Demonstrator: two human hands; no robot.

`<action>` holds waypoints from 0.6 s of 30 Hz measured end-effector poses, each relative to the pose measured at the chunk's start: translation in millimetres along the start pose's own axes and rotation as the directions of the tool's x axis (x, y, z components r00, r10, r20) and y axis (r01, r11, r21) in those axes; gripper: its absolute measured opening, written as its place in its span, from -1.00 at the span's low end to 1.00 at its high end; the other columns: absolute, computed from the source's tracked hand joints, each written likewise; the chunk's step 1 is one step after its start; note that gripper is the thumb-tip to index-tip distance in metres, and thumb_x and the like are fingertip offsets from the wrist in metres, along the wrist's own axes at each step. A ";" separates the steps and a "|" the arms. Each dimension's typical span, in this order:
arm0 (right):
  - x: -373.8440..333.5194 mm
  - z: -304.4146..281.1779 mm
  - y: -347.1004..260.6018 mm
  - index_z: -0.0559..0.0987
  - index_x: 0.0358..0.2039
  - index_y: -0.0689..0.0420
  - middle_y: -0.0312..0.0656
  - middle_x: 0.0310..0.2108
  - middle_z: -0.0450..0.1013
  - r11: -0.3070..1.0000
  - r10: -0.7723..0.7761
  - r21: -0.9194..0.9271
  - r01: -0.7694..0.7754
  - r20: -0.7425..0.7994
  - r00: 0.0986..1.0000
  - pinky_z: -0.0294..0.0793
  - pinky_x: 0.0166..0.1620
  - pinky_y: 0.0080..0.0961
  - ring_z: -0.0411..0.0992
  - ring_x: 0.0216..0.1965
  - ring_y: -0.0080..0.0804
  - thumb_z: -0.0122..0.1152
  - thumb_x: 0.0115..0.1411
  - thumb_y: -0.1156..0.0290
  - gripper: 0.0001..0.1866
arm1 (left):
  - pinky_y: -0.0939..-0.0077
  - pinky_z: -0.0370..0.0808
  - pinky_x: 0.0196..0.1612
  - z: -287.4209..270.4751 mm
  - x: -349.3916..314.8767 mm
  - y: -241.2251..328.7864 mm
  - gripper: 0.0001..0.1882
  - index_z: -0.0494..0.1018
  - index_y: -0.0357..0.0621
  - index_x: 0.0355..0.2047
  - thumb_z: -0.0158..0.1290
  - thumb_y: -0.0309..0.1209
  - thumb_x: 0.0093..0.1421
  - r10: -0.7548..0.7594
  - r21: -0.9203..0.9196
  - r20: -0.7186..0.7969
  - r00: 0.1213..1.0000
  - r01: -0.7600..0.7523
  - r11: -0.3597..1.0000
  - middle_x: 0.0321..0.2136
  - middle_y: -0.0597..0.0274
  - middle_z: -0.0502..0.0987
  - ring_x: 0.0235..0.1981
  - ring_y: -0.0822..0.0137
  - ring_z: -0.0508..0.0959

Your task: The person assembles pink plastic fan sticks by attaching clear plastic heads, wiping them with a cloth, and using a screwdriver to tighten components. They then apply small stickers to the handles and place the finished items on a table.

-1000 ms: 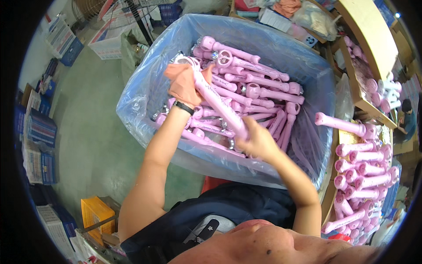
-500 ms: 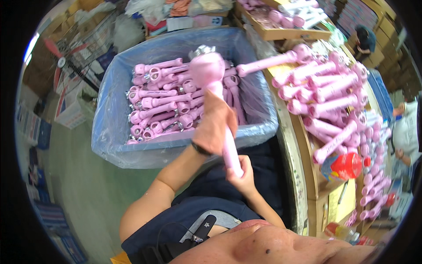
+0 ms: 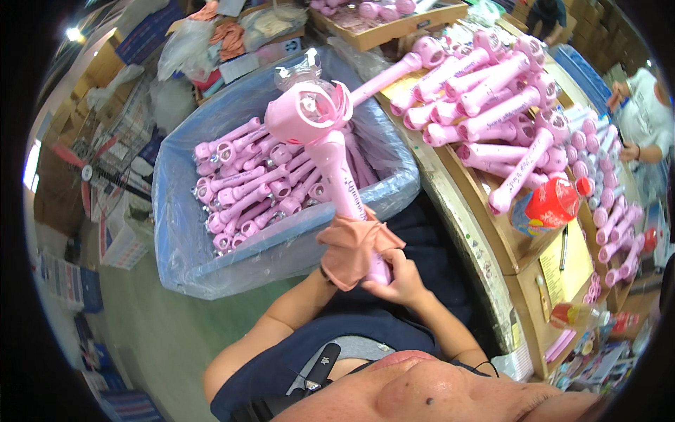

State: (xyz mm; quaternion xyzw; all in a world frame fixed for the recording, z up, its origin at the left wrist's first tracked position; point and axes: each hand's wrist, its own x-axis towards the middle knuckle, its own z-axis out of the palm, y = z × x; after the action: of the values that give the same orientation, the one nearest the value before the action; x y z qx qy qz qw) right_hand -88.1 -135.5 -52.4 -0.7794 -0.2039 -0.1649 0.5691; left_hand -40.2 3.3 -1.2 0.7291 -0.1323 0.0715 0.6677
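Head view: my right hand (image 3: 402, 281) grips the wand (image 3: 330, 151) low; left hand (image 3: 351, 250) wraps its handle; light, stiff plastic, fragile head.

Wooden bench (image 3: 470, 214) carries pink wands (image 3: 492, 105), red bottle (image 3: 552, 202).

A lined bin (image 3: 211, 274) packed with pink wands (image 3: 260, 183) blocks the way left of the left hand (image 3: 355, 250), while a wooden bench edge (image 3: 464, 232) walls off the right hand's (image 3: 397, 281) outer side. Open air remains above both hands; piled wands (image 3: 492, 105) crowd the benchtop beyond.
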 end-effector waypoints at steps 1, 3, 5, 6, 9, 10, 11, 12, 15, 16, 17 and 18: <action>10.0 -11.9 1.9 0.51 -0.42 0.29 -0.03 -0.58 0.45 0.994 -0.079 0.077 0.075 0.051 0.996 0.49 -0.41 -0.43 0.49 -0.55 -0.21 0.24 0.04 0.34 -0.75 | 0.50 0.55 -0.37 -4.6 -1.2 -0.1 -0.79 0.24 -0.32 -0.24 0.02 -0.56 0.16 -0.149 -0.071 0.022 0.989 0.150 0.986 -0.37 0.20 0.36 -0.39 0.36 0.53; 39.5 -37.9 5.0 0.55 -0.37 0.25 -0.12 -0.50 0.51 0.787 0.101 0.617 -0.024 -0.089 0.991 0.43 -0.43 -0.57 0.47 -0.53 -0.46 -0.06 0.30 0.28 -0.69 | 0.58 0.53 -0.33 -14.9 -3.0 0.5 -0.75 0.30 -0.28 -0.28 0.14 -0.52 0.11 -0.154 -0.128 0.108 0.982 0.167 0.978 -0.37 0.22 0.36 -0.42 0.43 0.47; 78.3 -35.7 4.7 0.25 0.10 0.26 -0.05 -0.15 0.42 0.675 0.387 0.727 -0.127 -0.202 0.900 0.43 -0.15 -0.47 0.42 -0.19 -0.41 0.06 0.23 0.39 -0.54 | 0.60 0.51 -0.39 -13.6 -3.1 -1.3 -0.74 0.34 -0.29 -0.28 0.17 -0.52 0.07 -0.152 -0.014 0.167 0.974 0.156 0.988 -0.42 0.24 0.42 -0.48 0.45 0.48; 91.2 -31.3 -0.3 0.20 0.13 0.24 -0.05 -0.10 0.38 0.653 0.392 0.749 -0.111 -0.208 0.896 0.42 -0.10 -0.44 0.40 -0.15 -0.40 0.13 0.18 0.41 -0.46 | 0.58 0.48 -0.45 -8.2 -7.4 -1.8 -0.78 0.40 -0.27 -0.31 0.17 -0.54 0.04 -0.162 -0.043 0.199 0.967 0.173 0.984 -0.50 0.27 0.46 -0.52 0.44 0.48; 136.5 -30.0 -5.7 0.07 0.21 0.19 -0.06 -0.03 0.30 0.650 0.336 0.759 -0.029 -0.252 0.907 0.42 -0.03 -0.39 0.37 -0.08 -0.38 0.34 0.04 0.38 -0.19 | 0.57 0.43 -0.51 12.3 -18.7 -4.6 -0.86 0.43 -0.24 -0.40 0.16 -0.51 0.04 -0.082 0.217 0.356 0.931 0.003 0.976 -0.58 0.31 0.45 -0.55 0.45 0.48; 140.5 -31.3 -9.2 0.07 0.20 0.19 -0.06 -0.04 0.30 0.639 0.379 0.766 -0.067 -0.238 0.894 0.45 -0.07 -0.41 0.38 -0.10 -0.39 0.36 0.04 0.36 -0.19 | 0.57 0.41 -0.53 18.9 -21.9 -5.4 -0.85 0.44 -0.20 -0.45 0.17 -0.44 0.03 -0.197 0.140 0.313 0.929 0.160 0.977 -0.61 0.35 0.44 -0.58 0.47 0.47; 144.4 -33.2 -11.2 0.08 0.18 0.19 -0.06 -0.05 0.31 0.604 0.354 0.796 -0.042 -0.221 0.909 0.47 -0.11 -0.42 0.39 -0.12 -0.39 0.37 0.03 0.34 -0.19 | 0.56 0.39 -0.56 23.9 -26.2 -5.4 -0.83 0.44 -0.16 -0.49 0.18 -0.36 0.02 -0.198 0.140 0.256 0.946 0.166 0.976 -0.64 0.39 0.43 -0.62 0.48 0.46; 148.6 -36.9 -11.5 0.08 0.17 0.19 -0.06 -0.06 0.32 0.569 0.361 0.820 -0.065 -0.178 0.915 0.49 -0.15 -0.44 0.41 -0.14 -0.40 0.39 0.03 0.32 -0.18 | 0.54 0.38 -0.58 26.1 -29.0 -5.1 -0.82 0.44 -0.13 -0.50 0.19 -0.33 0.01 0.074 0.407 0.277 0.958 -0.187 0.894 -0.65 0.39 0.44 -0.64 0.47 0.46; 152.4 -53.0 -7.6 0.19 0.08 0.20 -0.10 -0.14 0.36 0.636 0.302 0.769 0.070 -0.331 0.894 0.53 -0.29 -0.50 0.45 -0.26 -0.43 0.39 0.03 0.28 -0.29 | 0.45 0.40 -0.58 19.6 -41.0 -0.1 -0.88 0.45 -0.09 -0.53 0.15 -0.35 -0.01 -0.303 0.537 0.434 0.849 0.026 0.843 -0.66 0.33 0.46 -0.66 0.28 0.50; 154.1 -53.4 -6.4 0.25 0.00 0.19 -0.15 -0.21 0.39 0.631 0.260 0.766 0.122 -0.358 0.897 0.55 -0.38 -0.52 0.47 -0.40 -0.44 0.33 0.09 0.26 -0.42 | 0.46 0.44 -0.53 16.3 -45.1 2.2 -0.91 0.45 -0.14 -0.50 0.11 -0.41 0.02 -0.162 0.610 0.394 0.905 -0.126 0.783 -0.62 0.33 0.47 -0.64 0.27 0.50; 154.6 -54.2 -5.0 0.26 0.00 0.19 -0.15 -0.22 0.39 0.591 0.283 0.798 0.120 -0.344 0.895 0.55 -0.39 -0.52 0.48 -0.42 -0.43 0.33 0.09 0.23 -0.42 | 0.46 0.48 -0.48 12.0 -49.3 4.0 -0.94 0.46 -0.18 -0.47 0.08 -0.46 0.05 0.013 0.661 0.384 0.923 -0.285 0.694 -0.59 0.33 0.48 -0.62 0.27 0.51; 154.9 -55.1 -3.6 0.27 -0.01 0.19 -0.15 -0.24 0.40 0.542 0.303 0.833 0.114 -0.319 0.898 0.55 -0.40 -0.52 0.48 -0.44 -0.43 0.32 0.09 0.20 -0.42 | 0.44 0.43 -0.54 7.0 -50.7 3.5 -0.91 0.44 -0.20 -0.48 0.09 -0.44 0.05 -0.032 0.581 0.429 0.903 -0.249 0.775 -0.60 0.30 0.46 -0.64 0.29 0.49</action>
State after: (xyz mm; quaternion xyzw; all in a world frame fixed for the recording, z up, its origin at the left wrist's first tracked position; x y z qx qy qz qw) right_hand 42.3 -167.0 42.7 -0.3673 -0.0839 -0.1821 0.9082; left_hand -90.1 1.1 -12.8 0.8970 -0.2829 -0.0061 0.3396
